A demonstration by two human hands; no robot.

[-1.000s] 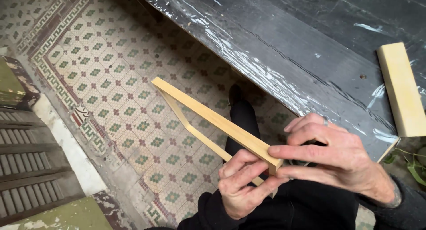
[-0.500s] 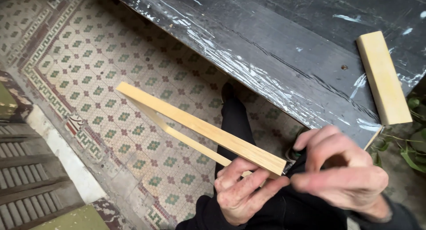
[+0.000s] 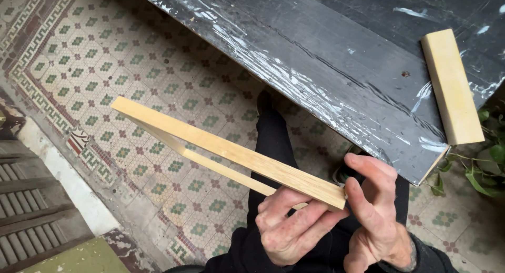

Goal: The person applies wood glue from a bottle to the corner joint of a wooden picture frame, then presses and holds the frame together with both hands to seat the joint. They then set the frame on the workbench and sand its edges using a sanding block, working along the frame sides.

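Since the earlier frames the right hand [image 3: 376, 215] has been opening: half a second ago it was curled over the near end of the wooden frame [image 3: 231, 152], and now its fingers are lifting and spreading, with only the inside of the index finger and thumb area touching the end face of the wood at lower right of centre. The frame itself has been swinging to a flatter angle, its far corner now reaching toward the left middle of the picture.

The left hand [image 3: 292, 228] is grasping the wooden frame from below near its close end, fingers wrapping up around the lower slat while the upper slat is resting across them. The frame is hanging in the air above the patterned tile floor [image 3: 105, 67], which is filling the left half of the picture.

Across the upper right a black tabletop [image 3: 336, 57] covered in clear plastic film is running diagonally. A pale wooden block [image 3: 451, 86] is lying on it at the far right, near the table's edge, well apart from both hands. Green leaves [image 3: 486, 167] are showing at the right edge, below the table.
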